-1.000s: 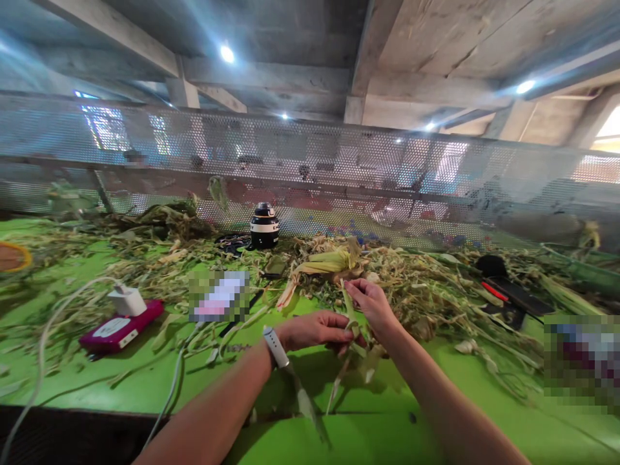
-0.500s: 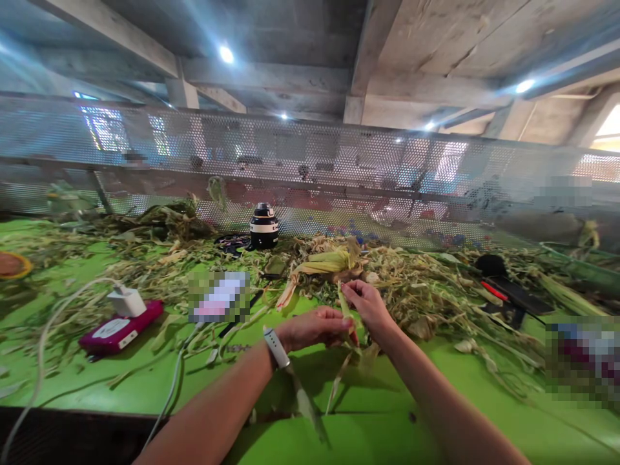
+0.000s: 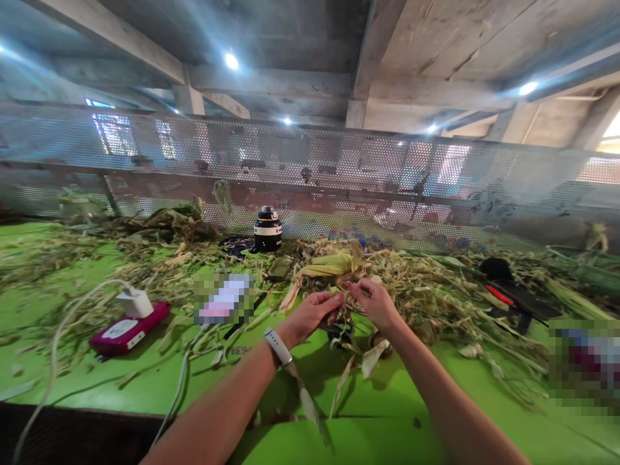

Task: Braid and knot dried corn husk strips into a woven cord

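My left hand (image 3: 314, 316), with a white-banded watch (image 3: 278, 347) at the wrist, is closed with thumb and fingers pinched. Close beside it, my right hand (image 3: 375, 302) is pinched too, its fingertips almost meeting the left ones. Whatever lies between the fingertips is too small to make out. Below the hands, a pale dry husk piece (image 3: 374, 359) and a thin husk strip (image 3: 343, 386) show over the green table (image 3: 387, 413). Small dark things partly hidden under the hands cannot be identified. Just beyond them lies a bundle of yellow-green corn husk (image 3: 332, 265).
Loose dry husks (image 3: 436, 303) are strewn across the table. To the left are a magenta power bank (image 3: 130, 330) with a white charger (image 3: 134, 303), white cables and a blurred phone (image 3: 225, 298). A black bottle (image 3: 268, 231) stands before a perforated metal screen (image 3: 310, 174).
The pale green husk strip held upright between my hands no longer shows there. My left hand has risen toward my right fingertips. A pale husk piece now shows clearly below my right hand.
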`<state>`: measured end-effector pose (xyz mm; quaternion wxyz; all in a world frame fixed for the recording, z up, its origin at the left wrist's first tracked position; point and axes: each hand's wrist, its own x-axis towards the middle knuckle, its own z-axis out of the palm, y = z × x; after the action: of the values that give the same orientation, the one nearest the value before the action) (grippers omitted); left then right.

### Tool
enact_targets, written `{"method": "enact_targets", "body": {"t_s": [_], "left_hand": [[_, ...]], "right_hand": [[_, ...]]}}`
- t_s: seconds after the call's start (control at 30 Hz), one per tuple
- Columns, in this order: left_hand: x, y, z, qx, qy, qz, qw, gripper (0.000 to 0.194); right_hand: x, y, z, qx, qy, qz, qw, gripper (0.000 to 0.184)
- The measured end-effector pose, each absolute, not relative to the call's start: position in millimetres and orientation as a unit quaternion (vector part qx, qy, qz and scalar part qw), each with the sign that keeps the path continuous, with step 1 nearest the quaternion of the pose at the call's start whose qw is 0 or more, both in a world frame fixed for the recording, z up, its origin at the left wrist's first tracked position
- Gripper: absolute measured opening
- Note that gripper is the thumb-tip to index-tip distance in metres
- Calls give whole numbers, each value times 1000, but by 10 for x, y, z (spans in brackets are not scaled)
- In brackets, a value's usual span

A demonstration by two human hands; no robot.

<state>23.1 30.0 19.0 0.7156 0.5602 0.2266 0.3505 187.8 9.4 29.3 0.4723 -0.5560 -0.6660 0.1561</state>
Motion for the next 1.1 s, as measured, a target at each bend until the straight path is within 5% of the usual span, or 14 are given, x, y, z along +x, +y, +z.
{"method": "enact_targets", "body": {"t_s": [0.27, 0.57, 1.1], "left_hand": [[260, 365, 166, 430, 173, 463, 755, 34], [253, 371, 190, 478, 154, 489, 714, 32], [180, 371, 270, 521, 195, 501, 663, 28]], "right_hand": [[1780, -90, 378, -525, -634, -102, 559, 14], [1590, -154, 268, -516, -732, 17, 446, 10], [1585, -151, 298, -490, -712, 205, 459, 22]]}}
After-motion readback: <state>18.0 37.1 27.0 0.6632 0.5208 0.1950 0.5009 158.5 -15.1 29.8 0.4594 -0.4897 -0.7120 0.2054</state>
